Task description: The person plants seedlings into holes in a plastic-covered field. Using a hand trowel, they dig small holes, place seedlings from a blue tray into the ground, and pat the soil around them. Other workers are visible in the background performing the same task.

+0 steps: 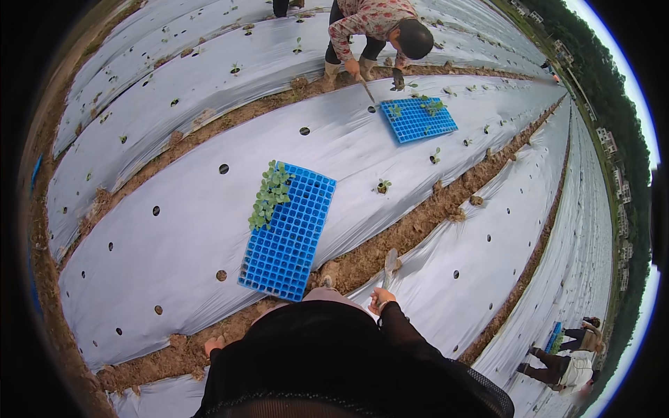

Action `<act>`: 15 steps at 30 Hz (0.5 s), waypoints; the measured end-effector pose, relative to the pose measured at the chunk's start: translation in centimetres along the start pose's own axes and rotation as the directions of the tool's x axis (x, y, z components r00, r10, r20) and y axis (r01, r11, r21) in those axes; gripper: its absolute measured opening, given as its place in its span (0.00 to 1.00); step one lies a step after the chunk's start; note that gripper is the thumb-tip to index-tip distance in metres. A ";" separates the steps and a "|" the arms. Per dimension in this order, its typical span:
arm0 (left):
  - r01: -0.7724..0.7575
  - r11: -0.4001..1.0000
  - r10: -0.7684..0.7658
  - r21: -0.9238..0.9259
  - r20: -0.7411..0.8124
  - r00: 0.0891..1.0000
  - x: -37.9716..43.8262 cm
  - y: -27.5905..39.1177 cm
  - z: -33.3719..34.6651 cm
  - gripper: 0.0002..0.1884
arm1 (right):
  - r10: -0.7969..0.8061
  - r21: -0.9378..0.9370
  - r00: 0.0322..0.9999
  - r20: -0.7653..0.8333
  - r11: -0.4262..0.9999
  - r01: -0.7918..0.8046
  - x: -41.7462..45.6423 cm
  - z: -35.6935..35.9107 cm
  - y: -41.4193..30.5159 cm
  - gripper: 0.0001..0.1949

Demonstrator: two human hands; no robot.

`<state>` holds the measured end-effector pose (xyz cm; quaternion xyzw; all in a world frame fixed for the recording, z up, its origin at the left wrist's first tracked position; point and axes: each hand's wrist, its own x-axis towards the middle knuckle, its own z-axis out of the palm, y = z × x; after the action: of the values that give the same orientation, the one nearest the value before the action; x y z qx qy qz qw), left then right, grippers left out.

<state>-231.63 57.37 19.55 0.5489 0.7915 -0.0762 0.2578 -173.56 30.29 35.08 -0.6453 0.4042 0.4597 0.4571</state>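
Observation:
My right hand, low in the picture right of centre, is closed round the handle of a small hand trowel whose blade points away from me. My left hand hangs at my left side near the soil furrow; its fingers are partly hidden and I cannot tell whether it holds anything. Before me a blue plastic seedling tray lies on the silvery plastic mulch film. Leafy green seedlings fill cells along its upper left edge; most other cells look bare of plants. A planted seedling stands in a hole to the tray's right.
Across the bed a co-worker bends with a tool over the film, beside a second blue tray. Soil furrows run between film-covered beds with punched holes. More people work at the lower right.

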 end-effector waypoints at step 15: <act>-0.200 0.980 0.197 -0.014 -0.102 0.975 1.5 5.0 -0.7 0.15 | -0.556 -0.817 0.644 0.526 -0.121 0.564 -7.1 14.3 -7.5 0.22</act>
<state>-227.73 60.84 20.26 0.6252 0.7455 -0.0130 0.2309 -171.44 46.64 41.33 -0.8795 -0.2901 0.3639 0.0994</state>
